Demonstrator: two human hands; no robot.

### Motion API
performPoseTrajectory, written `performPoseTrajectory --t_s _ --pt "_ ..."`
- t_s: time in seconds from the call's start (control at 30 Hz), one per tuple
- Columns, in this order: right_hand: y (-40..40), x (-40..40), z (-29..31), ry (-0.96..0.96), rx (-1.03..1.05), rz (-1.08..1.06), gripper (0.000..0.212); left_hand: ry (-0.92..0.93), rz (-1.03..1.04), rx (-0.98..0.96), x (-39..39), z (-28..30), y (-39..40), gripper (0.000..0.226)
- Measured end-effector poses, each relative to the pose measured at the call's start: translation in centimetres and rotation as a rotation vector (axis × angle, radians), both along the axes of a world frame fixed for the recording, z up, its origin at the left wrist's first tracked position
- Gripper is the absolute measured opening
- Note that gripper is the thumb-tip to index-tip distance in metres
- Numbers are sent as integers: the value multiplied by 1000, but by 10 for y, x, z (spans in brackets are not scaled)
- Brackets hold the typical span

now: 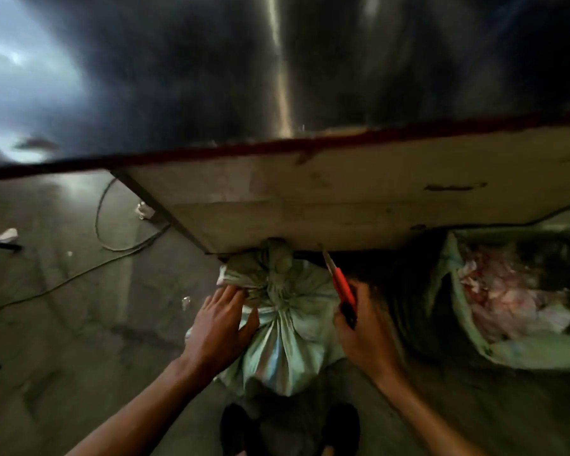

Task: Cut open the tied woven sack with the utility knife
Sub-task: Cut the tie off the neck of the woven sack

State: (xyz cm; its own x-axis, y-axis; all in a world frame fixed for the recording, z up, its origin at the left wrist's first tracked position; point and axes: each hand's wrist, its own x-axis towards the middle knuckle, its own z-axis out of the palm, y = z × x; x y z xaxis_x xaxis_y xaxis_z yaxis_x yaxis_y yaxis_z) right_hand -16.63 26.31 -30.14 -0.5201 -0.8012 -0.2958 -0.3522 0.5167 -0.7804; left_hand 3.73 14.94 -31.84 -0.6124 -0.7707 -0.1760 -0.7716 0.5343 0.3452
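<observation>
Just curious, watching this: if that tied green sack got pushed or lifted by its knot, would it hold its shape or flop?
The tied sack would probably give rather than stay stiff: its cloth gathers in soft folds below the knot. It bulges full, so it likely stays put when the left hand presses it. Its weight can't be judged.

Dim, motion-blurred frame; pale glare upper left.

The concrete floor (79,307) carries my tied sack (290,311), a second, open sack (474,311) beside it, a loose cable (112,248) and paper scraps (6,235).
</observation>
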Motion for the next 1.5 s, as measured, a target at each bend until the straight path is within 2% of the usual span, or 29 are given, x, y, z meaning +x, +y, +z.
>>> performPoseTrajectory --t_s 0.07,0.2,0.33,0.43,0.57,0.6,0.63,0.73,0.8,0.9,1.0,1.1,1.2,1.5 --pt "6 -1 -60 -27 36 22 41 -15 75 60 -4 -56 5 50" --pt "11 -2 -179 36 66 75 38 -17 196 138 -15 -168 20 39" --pt "2 -5 -277 65 46 126 33 -3 264 145 -21 -274 20 50" --pt "-11 -14 -329 108 -55 176 31 70 361 165 -38 -331 5 60" --pt "-28 -28 -360 247 -204 231 34 287 599 453 -57 -392 -27 97" --pt "-29 -30 -362 279 -232 245 36 354 615 494 -59 -405 -34 98" --pt "-29 -31 -362 302 -261 259 37 402 619 521 -61 -411 -41 87" --pt "-30 -31 -355 355 -294 294 35 523 610 550 -59 -396 -48 35" --pt "-32 -25 -344 402 -306 330 27 661 609 551 -45 -377 -56 18" --pt "-34 -8 -326 442 -337 422 26 901 598 596 -15 -347 -58 19" --pt "-28 14 -313 526 -347 564 33 1001 614 623 19 -328 -44 16" --pt "-22 26 -314 702 -340 739 34 1015 655 642 45 -328 -39 26" --pt "-20 32 -313 863 -363 812 35 1020 712 640 60 -325 -41 37" --pt "-26 48 -308 1037 -348 848 35 1000 695 586 65 -321 -38 26"
